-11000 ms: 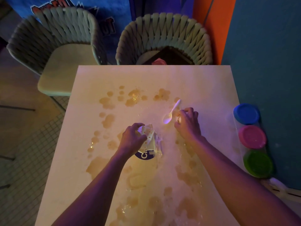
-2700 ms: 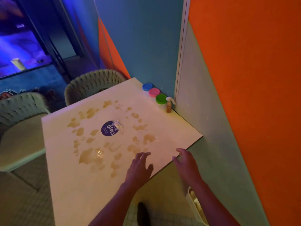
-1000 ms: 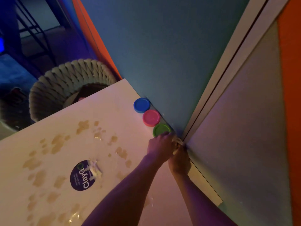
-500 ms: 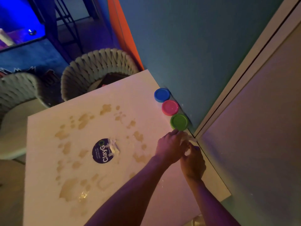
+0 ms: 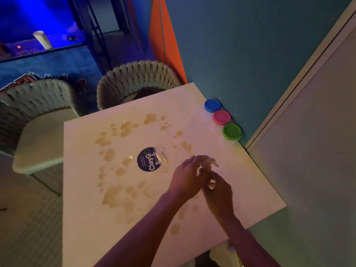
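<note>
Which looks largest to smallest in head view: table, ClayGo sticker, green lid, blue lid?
1. table
2. ClayGo sticker
3. green lid and blue lid: near alike; green looks slightly bigger, but sits nearer the camera.

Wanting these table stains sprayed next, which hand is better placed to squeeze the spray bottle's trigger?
Probably the left hand: its fingers curl round the white head of the spray bottle, on the side of the stains. The right hand grips lower down.
</note>
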`<action>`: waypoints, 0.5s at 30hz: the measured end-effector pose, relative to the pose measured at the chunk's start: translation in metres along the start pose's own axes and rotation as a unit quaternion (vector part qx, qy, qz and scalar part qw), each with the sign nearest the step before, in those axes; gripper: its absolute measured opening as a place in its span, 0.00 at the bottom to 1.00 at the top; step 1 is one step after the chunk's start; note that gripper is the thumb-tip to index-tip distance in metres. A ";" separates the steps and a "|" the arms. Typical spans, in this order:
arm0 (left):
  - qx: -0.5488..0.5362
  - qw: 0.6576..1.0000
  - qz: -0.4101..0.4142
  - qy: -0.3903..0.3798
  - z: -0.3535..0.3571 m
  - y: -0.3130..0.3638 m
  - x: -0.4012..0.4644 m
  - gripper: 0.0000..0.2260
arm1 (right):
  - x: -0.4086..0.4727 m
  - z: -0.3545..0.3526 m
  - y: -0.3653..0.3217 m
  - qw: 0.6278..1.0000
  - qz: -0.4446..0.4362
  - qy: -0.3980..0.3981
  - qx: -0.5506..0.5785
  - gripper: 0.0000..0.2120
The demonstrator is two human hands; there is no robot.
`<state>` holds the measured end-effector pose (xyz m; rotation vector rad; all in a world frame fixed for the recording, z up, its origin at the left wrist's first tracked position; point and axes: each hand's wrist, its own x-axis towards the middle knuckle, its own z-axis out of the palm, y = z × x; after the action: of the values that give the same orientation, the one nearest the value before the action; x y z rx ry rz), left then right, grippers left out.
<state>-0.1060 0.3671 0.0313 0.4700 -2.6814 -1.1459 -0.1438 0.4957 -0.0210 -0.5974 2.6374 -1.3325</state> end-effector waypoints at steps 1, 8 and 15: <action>0.000 1.000 0.002 0.009 -0.009 -0.005 -0.010 0.11 | -0.008 0.004 -0.008 1.000 -0.008 -0.006 0.010 0.10; -0.064 0.997 -0.023 0.039 -0.065 -0.030 -0.081 0.11 | -0.053 0.033 -0.052 0.992 -0.011 -0.074 0.096 0.08; -0.112 0.992 -0.023 0.052 -0.097 -0.044 -0.142 0.10 | -0.103 0.051 -0.089 0.987 -0.029 -0.103 0.122 0.06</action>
<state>0.0646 0.3243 0.0589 0.5401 -2.4286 -1.3746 -0.0094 0.4511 0.0128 -0.7353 2.2676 -1.4921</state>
